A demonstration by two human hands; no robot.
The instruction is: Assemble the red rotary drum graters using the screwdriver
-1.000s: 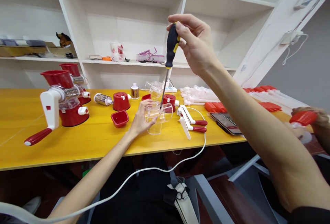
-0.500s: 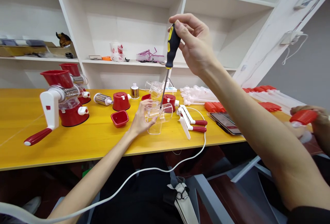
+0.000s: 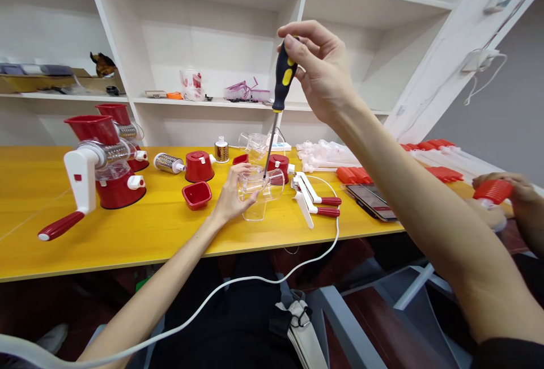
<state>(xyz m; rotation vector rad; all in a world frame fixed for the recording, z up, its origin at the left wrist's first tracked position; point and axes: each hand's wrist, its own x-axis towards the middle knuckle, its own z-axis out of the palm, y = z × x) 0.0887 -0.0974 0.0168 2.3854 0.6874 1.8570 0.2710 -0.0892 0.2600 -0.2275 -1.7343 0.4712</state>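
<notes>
Screwdriver [image 3: 284, 77] upright in housing [image 3: 260, 190] on table [image 3: 148, 233]; grater [image 3: 100, 168] far left, phone [image 3: 372, 202] right, shelves [image 3: 204, 102] behind.

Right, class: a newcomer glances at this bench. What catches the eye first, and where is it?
Dead centre, the right hand holds a black-and-yellow screwdriver upright, its tip down in a clear part that the left hand grips on the yellow table. At the table's left stands a red and white grater. At far right, another person's hand holds a red part.

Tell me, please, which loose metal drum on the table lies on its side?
The longer drum left of the red dome lies on its side; the shorter drum right of the dome stands upright.
</notes>
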